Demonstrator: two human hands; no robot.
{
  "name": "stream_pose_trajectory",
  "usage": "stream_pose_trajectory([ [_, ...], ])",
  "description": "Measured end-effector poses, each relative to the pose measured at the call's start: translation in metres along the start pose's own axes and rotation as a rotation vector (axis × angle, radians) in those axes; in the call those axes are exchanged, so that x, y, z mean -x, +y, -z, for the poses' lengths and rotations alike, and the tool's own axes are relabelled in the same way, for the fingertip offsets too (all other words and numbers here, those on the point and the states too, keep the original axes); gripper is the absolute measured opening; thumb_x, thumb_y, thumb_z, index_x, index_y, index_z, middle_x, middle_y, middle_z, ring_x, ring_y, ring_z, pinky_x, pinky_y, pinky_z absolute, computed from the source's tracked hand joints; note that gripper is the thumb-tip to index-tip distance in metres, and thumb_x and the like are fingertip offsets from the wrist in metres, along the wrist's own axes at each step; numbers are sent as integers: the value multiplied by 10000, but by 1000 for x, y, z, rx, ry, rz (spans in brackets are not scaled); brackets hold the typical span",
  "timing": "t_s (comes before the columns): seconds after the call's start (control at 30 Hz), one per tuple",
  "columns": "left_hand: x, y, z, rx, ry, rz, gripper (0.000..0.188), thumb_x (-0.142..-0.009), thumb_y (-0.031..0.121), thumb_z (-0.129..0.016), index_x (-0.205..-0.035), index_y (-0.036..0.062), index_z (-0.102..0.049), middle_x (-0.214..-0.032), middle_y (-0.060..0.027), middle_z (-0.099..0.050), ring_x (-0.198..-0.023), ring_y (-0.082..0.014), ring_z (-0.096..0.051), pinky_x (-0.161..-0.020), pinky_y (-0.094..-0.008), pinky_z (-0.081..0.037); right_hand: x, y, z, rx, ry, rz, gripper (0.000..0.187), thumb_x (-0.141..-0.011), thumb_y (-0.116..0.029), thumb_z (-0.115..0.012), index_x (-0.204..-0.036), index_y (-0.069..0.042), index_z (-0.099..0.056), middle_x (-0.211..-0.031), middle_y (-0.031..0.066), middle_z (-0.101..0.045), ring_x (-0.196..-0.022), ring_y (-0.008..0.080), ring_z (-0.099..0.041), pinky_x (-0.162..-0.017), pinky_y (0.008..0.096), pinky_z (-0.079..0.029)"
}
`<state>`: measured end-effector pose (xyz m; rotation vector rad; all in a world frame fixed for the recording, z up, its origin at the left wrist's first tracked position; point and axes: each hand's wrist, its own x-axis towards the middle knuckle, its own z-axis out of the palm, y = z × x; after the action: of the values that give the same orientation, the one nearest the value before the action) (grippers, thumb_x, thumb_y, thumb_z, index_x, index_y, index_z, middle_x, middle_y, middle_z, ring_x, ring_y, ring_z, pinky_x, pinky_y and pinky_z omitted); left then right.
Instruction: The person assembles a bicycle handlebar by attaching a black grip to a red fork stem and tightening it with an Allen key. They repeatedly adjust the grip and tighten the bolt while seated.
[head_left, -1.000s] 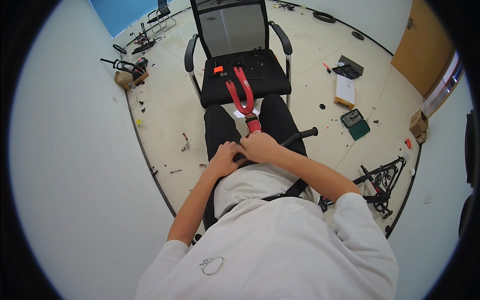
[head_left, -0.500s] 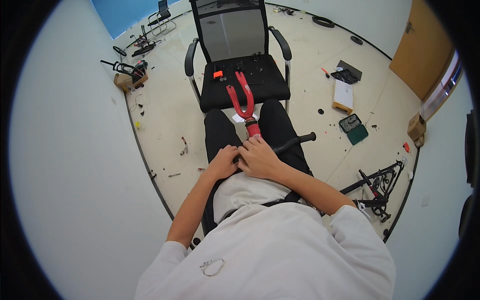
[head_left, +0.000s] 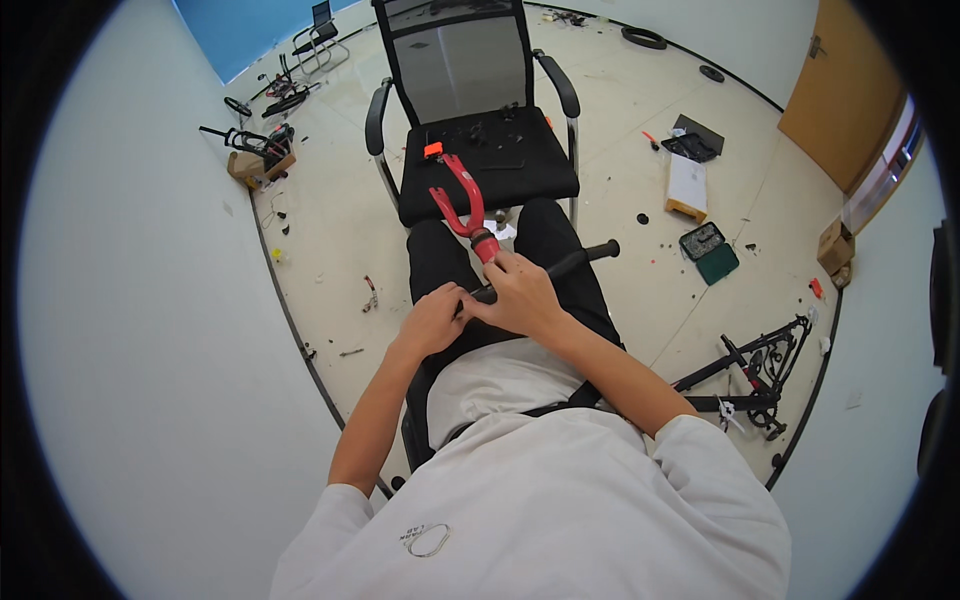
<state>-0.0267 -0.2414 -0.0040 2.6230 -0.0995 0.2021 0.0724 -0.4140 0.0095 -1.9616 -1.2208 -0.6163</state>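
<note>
A red bicycle fork [head_left: 470, 215] points away from me above my lap, its two prongs reaching to the front of the black chair seat. Crosswise at its near end lies a black handlebar [head_left: 568, 266], whose right grip sticks out past my thigh. My right hand [head_left: 522, 295] is closed around the joint between the red tube and the bar, covering it. On the bar's left part, my left hand [head_left: 434, 318] is closed, with its fingertips beside the right hand's. The left end of the bar is hidden by that hand.
The black office chair [head_left: 490, 180] facing me carries an orange block [head_left: 433, 150] and small dark parts. A black bicycle frame [head_left: 755, 380] lies at right, near an open green case [head_left: 712, 255] and a white box [head_left: 686, 186]. Loose parts dot the floor.
The fork's prongs have swung left over the chair seat. The handlebar's right grip has moved slightly up and left. Both hands keep their hold and have shifted a little.
</note>
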Motion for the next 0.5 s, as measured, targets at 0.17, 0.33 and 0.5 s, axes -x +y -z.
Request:
stream_pose_trajectory([
  [0.17,2,6,12,152,58,24,71,-844,45,-671,-862,-22,-656,-942,-168,-649,-872,-351,-634,-761,-413,-503,-11,-3,-13,-32,85,28,428,-736,-413,-800,-713,-20,-632,-866,120,-600,-812,276,-645,-649,375,-550],
  [0.33,-1,-4,14,239,-4,127,163,-840,89,-680,-965,-15,-659,-933,-173,-654,-834,-379,-638,-746,-422,-514,-10,-7,-24,-56,119,40,369,-697,-341,-827,-743,-21,-649,-831,94,-581,-753,266,-621,-615,349,-530],
  [0.5,-5,-36,-12,266,79,69,212,-834,109,-652,-1019,8,-654,-948,-194,-687,-871,-417,-648,-719,-426,-526,-19,-11,-40,-46,45,44,322,-692,-306,-805,-736,-22,-659,-850,104,-584,-848,265,-619,-636,369,-541],
])
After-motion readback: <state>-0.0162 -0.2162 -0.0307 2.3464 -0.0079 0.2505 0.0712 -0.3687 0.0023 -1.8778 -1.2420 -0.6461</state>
